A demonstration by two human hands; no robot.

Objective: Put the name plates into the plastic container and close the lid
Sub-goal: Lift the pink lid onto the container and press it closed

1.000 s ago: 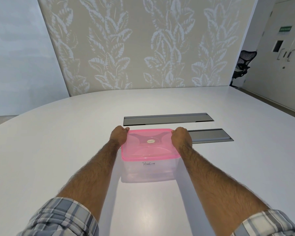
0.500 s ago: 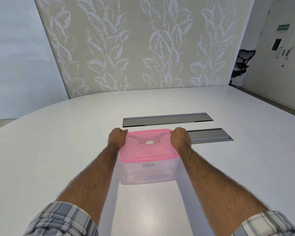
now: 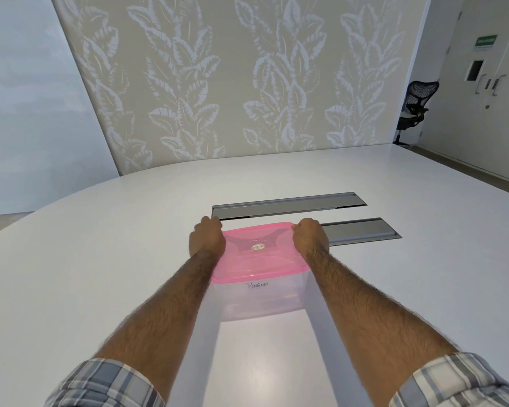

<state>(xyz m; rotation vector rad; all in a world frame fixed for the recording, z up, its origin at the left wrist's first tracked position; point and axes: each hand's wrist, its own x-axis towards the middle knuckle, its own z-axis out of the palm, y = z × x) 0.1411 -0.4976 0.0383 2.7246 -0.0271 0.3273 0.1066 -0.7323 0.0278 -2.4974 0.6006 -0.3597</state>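
A clear plastic container (image 3: 259, 301) with handwriting on its front wall stands on the white table in front of me. A pink translucent lid (image 3: 259, 254) lies flat on top of it. My left hand (image 3: 207, 240) grips the lid's far left corner, fingers curled over the edge. My right hand (image 3: 310, 235) holds the far right corner the same way. Faint shapes show through the container's wall near the bottom; I cannot make out name plates.
Two grey recessed cable hatches (image 3: 288, 204) (image 3: 362, 232) lie in the table (image 3: 100, 274) just beyond the container. A leaf-patterned wall runs behind the table. A black office chair (image 3: 415, 107) and doors stand at the far right.
Both hands stay on the lid's far corners. The view has shifted slightly; the container and lid look unmoved.
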